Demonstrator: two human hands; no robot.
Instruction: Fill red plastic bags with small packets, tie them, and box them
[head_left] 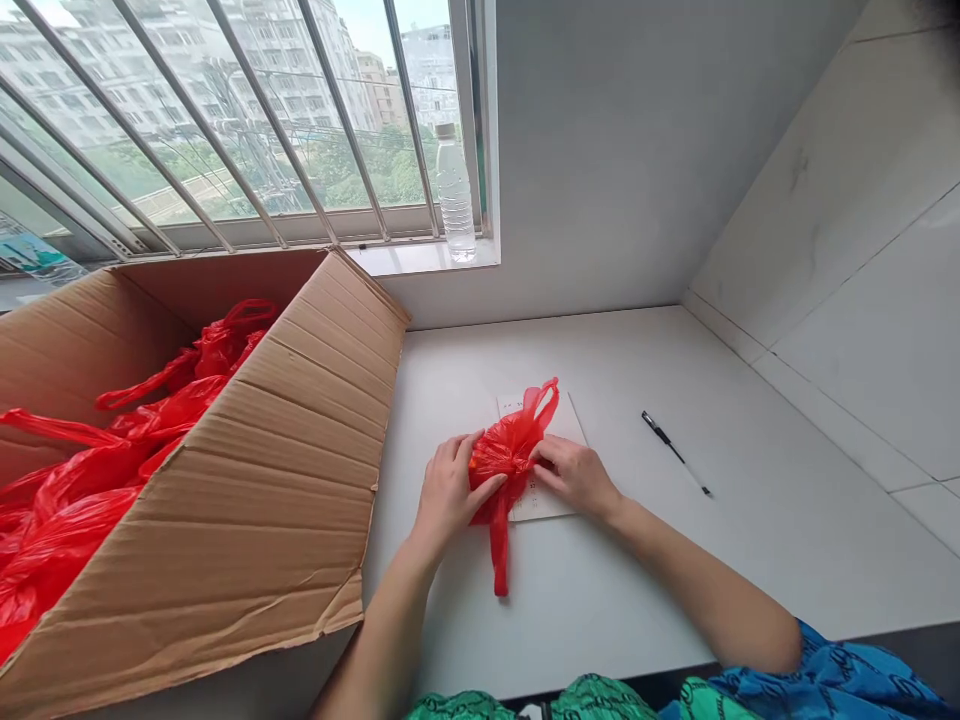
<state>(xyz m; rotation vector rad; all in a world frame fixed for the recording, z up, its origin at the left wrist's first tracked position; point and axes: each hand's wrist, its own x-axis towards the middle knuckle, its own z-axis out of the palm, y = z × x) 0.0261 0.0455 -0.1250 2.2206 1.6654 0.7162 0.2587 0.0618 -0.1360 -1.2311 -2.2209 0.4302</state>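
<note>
A red plastic bag [496, 448], gathered and tied-looking at its middle, lies on a white printed paper [559, 500] on the white tabletop. One of its handles points up and away; the other hangs toward me. My left hand [448, 490] grips the bag's left side, thumb on the near side and fingers over the far side. At the gathered part, my right hand [574, 472] pinches the plastic between thumb and fingers. What the bag contains is mostly hidden, with a hint of orange showing through.
To the left stands an open cardboard box [300, 450] with several red plastic bags [150, 440] inside. A black-and-clear pen [675, 452] lies right of the paper. A clear water bottle [454, 195] stands on the windowsill by the barred window. Walls border the table behind and right.
</note>
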